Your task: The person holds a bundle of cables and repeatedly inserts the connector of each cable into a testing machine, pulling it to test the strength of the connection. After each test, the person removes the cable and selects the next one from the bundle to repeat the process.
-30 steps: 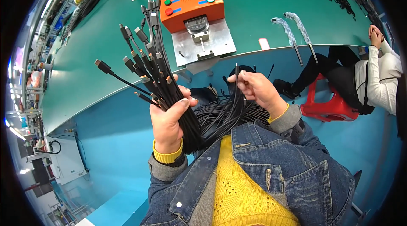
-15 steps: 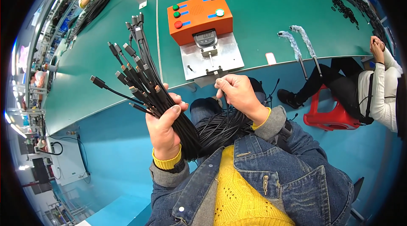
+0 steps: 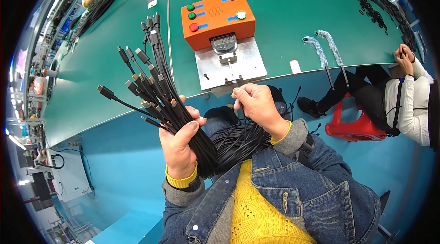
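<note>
Our left hand (image 3: pixel 179 147) is clasping a thick bundle of black cables (image 3: pixel 201 148), connector ends fanning upward, left of the metal plate (image 3: pixel 250 63). Our right hand (image 3: pixel 259 104) is pinching a single cable (image 3: pixel 235 87) between thumb and forefinger at the plate's front edge; whether its plug is seating there, we cannot tell. Behind, an orange box (image 3: pixel 215 21) with a digital gauge (image 3: pixel 223 42) is standing on the green table (image 3: pixel 288 19).

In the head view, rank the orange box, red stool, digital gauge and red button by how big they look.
1. Orange box
2. Red stool
3. Digital gauge
4. Red button
</note>
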Motion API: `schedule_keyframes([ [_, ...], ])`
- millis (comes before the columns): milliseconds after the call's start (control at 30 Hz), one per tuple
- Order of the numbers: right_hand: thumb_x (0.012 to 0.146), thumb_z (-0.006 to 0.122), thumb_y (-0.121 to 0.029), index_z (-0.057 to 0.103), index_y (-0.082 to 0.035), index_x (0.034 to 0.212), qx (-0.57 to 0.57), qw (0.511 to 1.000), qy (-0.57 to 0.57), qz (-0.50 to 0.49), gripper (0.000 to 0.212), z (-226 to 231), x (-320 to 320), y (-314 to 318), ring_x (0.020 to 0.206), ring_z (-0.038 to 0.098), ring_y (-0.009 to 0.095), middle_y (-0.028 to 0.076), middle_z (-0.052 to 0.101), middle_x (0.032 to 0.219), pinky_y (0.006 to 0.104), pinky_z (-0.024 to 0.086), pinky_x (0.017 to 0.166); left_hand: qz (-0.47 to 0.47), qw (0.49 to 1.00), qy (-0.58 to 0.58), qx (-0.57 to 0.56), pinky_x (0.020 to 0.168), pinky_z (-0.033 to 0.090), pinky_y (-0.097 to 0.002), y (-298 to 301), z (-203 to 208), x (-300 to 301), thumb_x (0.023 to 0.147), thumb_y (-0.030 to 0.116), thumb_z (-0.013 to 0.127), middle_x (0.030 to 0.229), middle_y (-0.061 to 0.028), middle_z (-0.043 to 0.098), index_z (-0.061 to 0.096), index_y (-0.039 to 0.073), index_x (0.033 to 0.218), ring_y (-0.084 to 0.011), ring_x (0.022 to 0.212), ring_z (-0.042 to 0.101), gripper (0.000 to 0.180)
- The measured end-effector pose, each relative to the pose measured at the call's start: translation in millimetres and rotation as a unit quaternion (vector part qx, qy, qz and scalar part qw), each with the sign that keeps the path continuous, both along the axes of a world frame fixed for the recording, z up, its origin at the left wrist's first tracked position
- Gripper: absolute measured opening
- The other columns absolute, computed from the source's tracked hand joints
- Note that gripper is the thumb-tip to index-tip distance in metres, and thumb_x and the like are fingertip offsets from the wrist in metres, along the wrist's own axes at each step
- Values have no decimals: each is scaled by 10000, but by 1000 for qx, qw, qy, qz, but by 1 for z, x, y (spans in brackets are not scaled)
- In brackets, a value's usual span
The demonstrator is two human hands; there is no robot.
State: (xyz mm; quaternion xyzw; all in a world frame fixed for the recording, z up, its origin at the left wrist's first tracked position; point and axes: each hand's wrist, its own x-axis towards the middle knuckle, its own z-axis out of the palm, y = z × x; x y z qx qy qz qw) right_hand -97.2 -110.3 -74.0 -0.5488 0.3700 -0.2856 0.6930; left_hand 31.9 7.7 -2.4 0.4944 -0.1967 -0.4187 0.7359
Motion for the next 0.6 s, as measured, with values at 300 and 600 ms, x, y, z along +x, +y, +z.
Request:
schedule_keyframes([
  [300, 854, 499, -194, 578, -9, 760, 33, 999, -31, -6, 222, 2, 4, -1, 411, 405, 21, 20, 555, 572, 155, 312, 377, -6, 1000, 7, -16, 695, 487, -301, 0, 0, -1, 653, -79, 543, 819, -104, 560, 422, -26, 1120, -183, 713, 571, 485],
  [600, 855, 497, -195, 578, -6, 766, 29, 999, -41, -8, 224, 2, 4, 1, 410, 406, 23, 26, 559, 580, 155, 313, 377, -7, 1000, 1, -8, 696, 483, -300, 1, 1, -2, 649, -82, 545, 811, -108, 559, 431, -23, 1107, -183, 715, 566, 476],
])
